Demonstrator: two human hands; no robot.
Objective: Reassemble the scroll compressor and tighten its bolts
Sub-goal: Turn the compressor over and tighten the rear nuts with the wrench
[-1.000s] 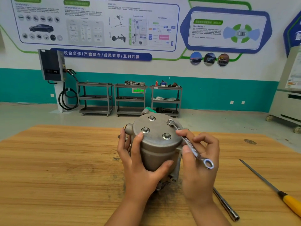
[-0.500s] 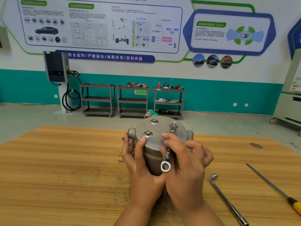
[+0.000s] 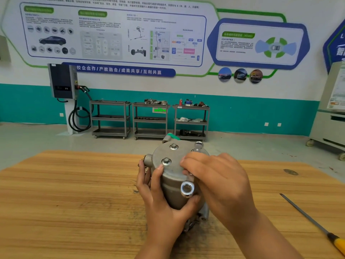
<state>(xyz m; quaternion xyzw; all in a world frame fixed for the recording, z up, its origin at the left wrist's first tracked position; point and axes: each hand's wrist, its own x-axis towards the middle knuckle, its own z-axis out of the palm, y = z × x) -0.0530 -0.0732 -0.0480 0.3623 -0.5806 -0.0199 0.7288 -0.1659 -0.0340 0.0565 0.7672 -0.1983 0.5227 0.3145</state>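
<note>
On the wooden table (image 3: 74, 202) the compressor (image 3: 171, 176) stands upright, cover on, left hand (image 3: 164, 208) wrapped round its body, right hand (image 3: 220, 182) gripping the wrench (image 3: 187, 188) reaching the cover's right edge, so tightening looks under way, two bolts (image 3: 173, 146) seated alongside, their tightness impossible to tell

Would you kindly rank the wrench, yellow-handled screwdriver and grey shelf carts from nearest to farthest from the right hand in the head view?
1. The wrench, gripped in the right hand.
2. The yellow-handled screwdriver, on the table to its right.
3. The grey shelf carts, far behind, by the wall.
</note>
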